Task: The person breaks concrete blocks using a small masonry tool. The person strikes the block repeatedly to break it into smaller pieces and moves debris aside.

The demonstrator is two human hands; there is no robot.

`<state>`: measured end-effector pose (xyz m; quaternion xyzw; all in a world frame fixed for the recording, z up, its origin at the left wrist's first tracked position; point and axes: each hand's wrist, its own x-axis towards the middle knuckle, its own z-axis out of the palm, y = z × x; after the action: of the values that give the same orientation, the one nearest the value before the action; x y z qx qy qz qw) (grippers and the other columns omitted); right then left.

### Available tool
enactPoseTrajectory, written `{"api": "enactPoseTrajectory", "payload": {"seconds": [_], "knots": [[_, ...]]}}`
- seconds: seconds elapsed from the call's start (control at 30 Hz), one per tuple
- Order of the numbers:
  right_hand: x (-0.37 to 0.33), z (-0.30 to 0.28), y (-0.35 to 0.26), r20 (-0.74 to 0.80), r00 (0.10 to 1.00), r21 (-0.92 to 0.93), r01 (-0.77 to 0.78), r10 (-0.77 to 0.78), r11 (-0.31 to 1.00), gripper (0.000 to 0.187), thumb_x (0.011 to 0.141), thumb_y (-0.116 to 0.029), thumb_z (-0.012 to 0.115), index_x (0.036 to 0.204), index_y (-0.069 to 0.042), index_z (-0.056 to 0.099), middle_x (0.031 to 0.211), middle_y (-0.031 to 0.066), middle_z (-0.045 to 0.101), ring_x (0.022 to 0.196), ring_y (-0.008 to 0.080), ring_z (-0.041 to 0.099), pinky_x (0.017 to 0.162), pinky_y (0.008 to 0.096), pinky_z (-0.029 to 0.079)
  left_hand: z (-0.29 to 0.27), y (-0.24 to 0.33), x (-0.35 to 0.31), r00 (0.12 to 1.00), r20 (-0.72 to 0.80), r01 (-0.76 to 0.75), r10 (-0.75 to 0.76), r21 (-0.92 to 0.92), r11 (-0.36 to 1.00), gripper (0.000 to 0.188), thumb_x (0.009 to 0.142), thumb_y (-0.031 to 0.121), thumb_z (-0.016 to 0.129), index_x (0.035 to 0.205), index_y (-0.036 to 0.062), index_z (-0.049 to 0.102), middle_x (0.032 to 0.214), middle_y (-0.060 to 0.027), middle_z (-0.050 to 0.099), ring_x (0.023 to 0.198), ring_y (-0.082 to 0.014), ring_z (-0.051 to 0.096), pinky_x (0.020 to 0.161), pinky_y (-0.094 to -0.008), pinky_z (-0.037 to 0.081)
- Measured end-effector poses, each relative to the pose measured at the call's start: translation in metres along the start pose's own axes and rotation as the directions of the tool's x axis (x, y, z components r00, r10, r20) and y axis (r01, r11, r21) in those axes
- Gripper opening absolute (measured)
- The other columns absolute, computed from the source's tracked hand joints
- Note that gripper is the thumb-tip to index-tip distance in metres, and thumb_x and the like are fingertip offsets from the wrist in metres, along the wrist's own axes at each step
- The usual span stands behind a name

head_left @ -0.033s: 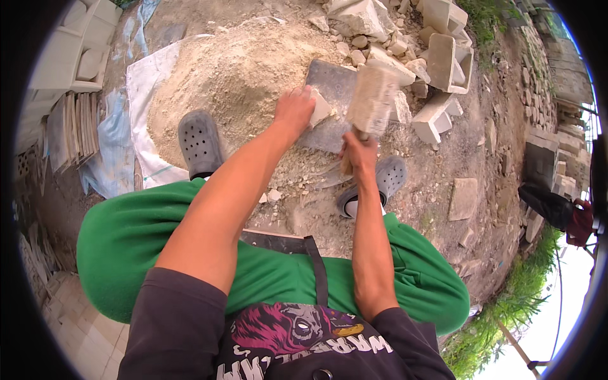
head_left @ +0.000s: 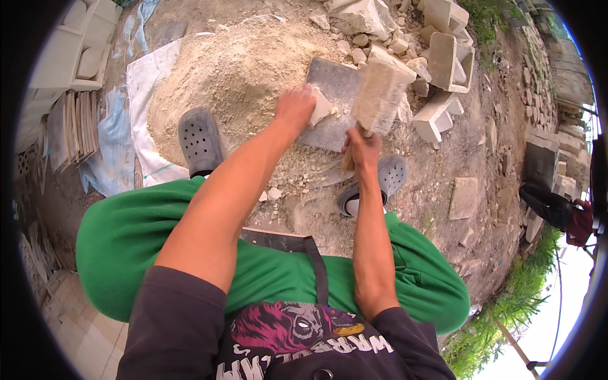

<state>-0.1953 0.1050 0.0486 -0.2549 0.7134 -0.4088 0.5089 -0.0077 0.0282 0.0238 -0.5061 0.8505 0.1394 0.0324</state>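
My right hand (head_left: 363, 149) is wrapped round the wooden handle of a mallet (head_left: 381, 96). Its big, pale, dust-coated block head is raised and slightly blurred above the right part of a flat dark slab (head_left: 330, 77). Against the slab's left side, my left hand (head_left: 295, 109) holds a chunk of pale stone (head_left: 322, 107), its fingers closed over the far side and partly hidden. Crumbs and dust lie on the slab around the chunk. Close to the left hand rises a heap of crushed pale rubble (head_left: 228, 79).
A white sheet (head_left: 140, 95) lies under the heap. Broken stones (head_left: 364, 22) and hollow pale blocks (head_left: 441, 60) are piled beyond the slab at right. My feet in grey clogs (head_left: 200, 140) flank the work. A person (head_left: 551, 208) is at the far right.
The mallet and my right hand have shifted slightly to the right. My left hand and the stone chunk stay where they were.
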Motion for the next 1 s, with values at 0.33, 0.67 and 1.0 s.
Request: {"api": "enactPoseTrajectory", "payload": {"seconds": [0.33,0.67,1.0], "knots": [[0.004,0.009,0.024,-0.001,0.993,-0.317,-0.114,0.119,0.941,0.029,0.076,-0.021,0.077,0.085,0.004,0.066,0.068,0.0099,0.067,0.053,0.0172,0.063,0.048,0.0337,0.051,0.002,-0.003,0.008,0.997,0.078,0.008,-0.01,0.024,1.0,0.057,0.071,0.028,0.085,0.122,0.0085,0.066,0.138,-0.0162,0.059,0.117,-0.0277,0.062,0.092,-0.0424,0.051],[0.002,0.016,0.05,-0.026,0.989,-0.273,-0.145,0.144,0.951,0.019,0.078,-0.015,0.072,0.085,0.003,0.065,0.063,0.0072,0.061,0.048,0.0176,0.06,0.044,0.032,0.047,-0.007,0.007,0.009,0.995,0.1,0.017,-0.023,0.067,0.998,0.063,0.071,0.033,0.085,0.126,0.0099,0.065,0.147,-0.0145,0.053,0.133,-0.0277,0.052,0.112,-0.0436,0.039],[0.003,0.009,0.045,-0.05,0.992,-0.253,-0.121,0.112,0.96,0.021,0.081,-0.015,0.072,0.084,0.003,0.062,0.063,0.0071,0.06,0.047,0.0178,0.059,0.044,0.033,0.049,-0.007,0.006,0.013,0.989,0.139,0.039,-0.044,0.042,0.998,0.062,0.069,0.034,0.087,0.123,0.0107,0.066,0.146,-0.0153,0.053,0.135,-0.0281,0.05,0.112,-0.0442,0.038]]}}
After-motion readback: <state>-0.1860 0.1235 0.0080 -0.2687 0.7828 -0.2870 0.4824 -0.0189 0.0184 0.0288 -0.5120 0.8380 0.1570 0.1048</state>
